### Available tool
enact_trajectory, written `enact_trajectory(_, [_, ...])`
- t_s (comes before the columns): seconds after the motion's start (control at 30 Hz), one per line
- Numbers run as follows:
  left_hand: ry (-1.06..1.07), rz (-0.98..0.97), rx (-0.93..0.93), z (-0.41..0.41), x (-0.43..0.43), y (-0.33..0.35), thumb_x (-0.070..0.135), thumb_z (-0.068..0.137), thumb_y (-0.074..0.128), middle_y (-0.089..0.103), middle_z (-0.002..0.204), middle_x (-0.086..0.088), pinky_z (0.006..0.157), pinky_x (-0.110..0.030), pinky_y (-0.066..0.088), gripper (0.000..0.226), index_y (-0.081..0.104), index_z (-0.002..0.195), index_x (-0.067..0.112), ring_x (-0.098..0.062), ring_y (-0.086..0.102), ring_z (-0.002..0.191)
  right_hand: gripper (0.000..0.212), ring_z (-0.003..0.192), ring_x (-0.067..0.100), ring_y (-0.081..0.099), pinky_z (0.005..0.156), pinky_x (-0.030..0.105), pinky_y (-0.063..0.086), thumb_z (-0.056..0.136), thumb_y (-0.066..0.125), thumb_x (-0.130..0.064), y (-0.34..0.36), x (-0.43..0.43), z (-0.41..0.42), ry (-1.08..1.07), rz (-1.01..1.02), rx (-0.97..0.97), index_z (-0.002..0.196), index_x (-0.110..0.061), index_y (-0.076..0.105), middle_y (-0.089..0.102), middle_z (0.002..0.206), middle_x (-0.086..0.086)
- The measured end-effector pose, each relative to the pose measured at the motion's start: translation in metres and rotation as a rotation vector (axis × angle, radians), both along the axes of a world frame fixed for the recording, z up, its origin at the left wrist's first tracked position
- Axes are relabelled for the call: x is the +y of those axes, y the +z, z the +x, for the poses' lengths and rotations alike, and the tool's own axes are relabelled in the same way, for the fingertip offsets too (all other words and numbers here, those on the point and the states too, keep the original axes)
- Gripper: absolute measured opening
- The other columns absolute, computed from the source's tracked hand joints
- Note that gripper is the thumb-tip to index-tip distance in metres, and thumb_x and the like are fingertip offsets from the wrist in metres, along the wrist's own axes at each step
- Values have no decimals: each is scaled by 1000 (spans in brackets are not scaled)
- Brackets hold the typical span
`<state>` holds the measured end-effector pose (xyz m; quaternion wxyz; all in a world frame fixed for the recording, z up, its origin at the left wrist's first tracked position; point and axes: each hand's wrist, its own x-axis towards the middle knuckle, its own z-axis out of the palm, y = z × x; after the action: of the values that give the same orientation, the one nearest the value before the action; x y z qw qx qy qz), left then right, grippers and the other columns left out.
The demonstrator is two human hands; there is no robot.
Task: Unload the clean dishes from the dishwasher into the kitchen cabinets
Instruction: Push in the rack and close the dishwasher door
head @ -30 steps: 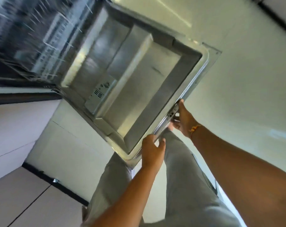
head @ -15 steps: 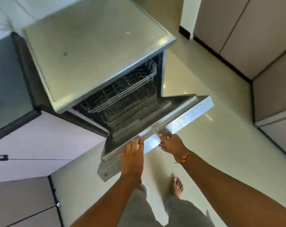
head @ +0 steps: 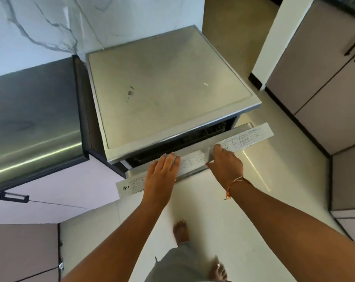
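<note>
Both your hands on dishwasher door (head: 251,135): left hand (head: 162,176) flat, fingers straight, pushing front; right hand (head: 226,161) curled over top edge, likely guiding swing. Door ajar, narrow gap. Dishwasher (head: 168,88) beside steel tabletop (head: 30,119), contents hidden.

One dishwasher (head: 168,88), two hands (head: 162,176) (head: 227,165), two bare feet (head: 181,233) (head: 219,271), one wrist thread (head: 233,184)

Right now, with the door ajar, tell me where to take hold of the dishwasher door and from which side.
Take the dishwasher door by its top edge, near the middle, from above and in front. It leans out slightly, leaving a narrow gap under the dishwasher top, so that lip is probably the only part fingers can hook. The left hand and right hand rest there.
</note>
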<state>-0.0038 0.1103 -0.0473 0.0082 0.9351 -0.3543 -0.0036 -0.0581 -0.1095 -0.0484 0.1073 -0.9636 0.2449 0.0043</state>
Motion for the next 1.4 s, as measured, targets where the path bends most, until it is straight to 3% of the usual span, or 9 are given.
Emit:
enact_trajectory(0.07, [50, -25, -35, 19, 1, 3, 28, 79, 75, 20, 159, -9, 119, -45, 21, 94, 21, 154, 12, -29, 18, 148, 66, 97, 25, 60, 75, 35, 53, 70, 84, -42, 3, -7, 24, 134, -199, -51, 119, -16, 49, 60, 109, 6])
enact_trajectory(0.17, [126, -31, -25, 48, 1, 7, 46, 74, 78, 4, 162, -16, 122, -47, 11, 114, 8, 155, 8, -33, 1, 150, 97, 129, 33, 45, 101, 45, 44, 65, 85, -40, 9, -19, 57, 338, -312, -30, 145, -15, 37, 42, 145, 13])
enact_trajectory(0.3, [177, 3, -14, 84, -2, 12, 56, 72, 75, -4, 162, -19, 122, -49, 7, 120, 4, 155, 8, -34, -7, 150, 105, 149, 33, 18, 118, 50, 24, 73, 81, -36, 15, -23, 96, 501, -340, 31, 156, -18, 19, 15, 163, 11])
enact_trajectory(0.47, [174, 30, 71, 106, -2, 6, 60, 82, 63, -2, 163, -13, 122, -48, 7, 108, -1, 156, 15, -30, -3, 151, 107, 149, 30, 21, 118, 47, 27, 74, 82, -31, 11, -30, 118, 563, -280, 92, 157, -24, 15, 17, 164, 7])
enact_trajectory(0.63, [159, -2, -24, 106, -1, 1, 51, 85, 65, 19, 160, -13, 117, -49, 24, 91, 19, 154, 15, -31, 18, 148, 90, 148, 30, 23, 118, 46, 27, 84, 72, -25, 8, -29, 121, 550, -249, 59, 157, -26, 19, 21, 163, 6])
enact_trajectory(0.8, [172, -4, -59, 106, -3, -4, 44, 89, 62, 25, 159, -13, 114, -50, 27, 81, 23, 153, 14, -31, 22, 147, 77, 146, 30, 28, 117, 46, 26, 89, 65, -21, 6, -26, 121, 516, -247, 2, 155, -27, 26, 28, 160, 5])
enact_trajectory(1.2, [230, 16, -128, 108, -13, -13, 35, 89, 63, 33, 156, -12, 114, -50, 29, 70, 33, 149, 13, -32, 30, 144, 66, 140, 32, 37, 111, 45, 28, 94, 61, -17, -22, -40, 126, 559, -345, -225, 152, -28, 33, 38, 155, 6])
enact_trajectory(1.4, [313, 105, -14, 108, -23, 3, 36, 85, 69, 32, 156, -12, 114, -52, 30, 75, 33, 147, 13, -32, 29, 144, 69, 141, 34, 34, 114, 47, 28, 91, 61, -24, -14, -46, 129, 614, -267, -137, 153, -28, 30, 36, 156, 7])
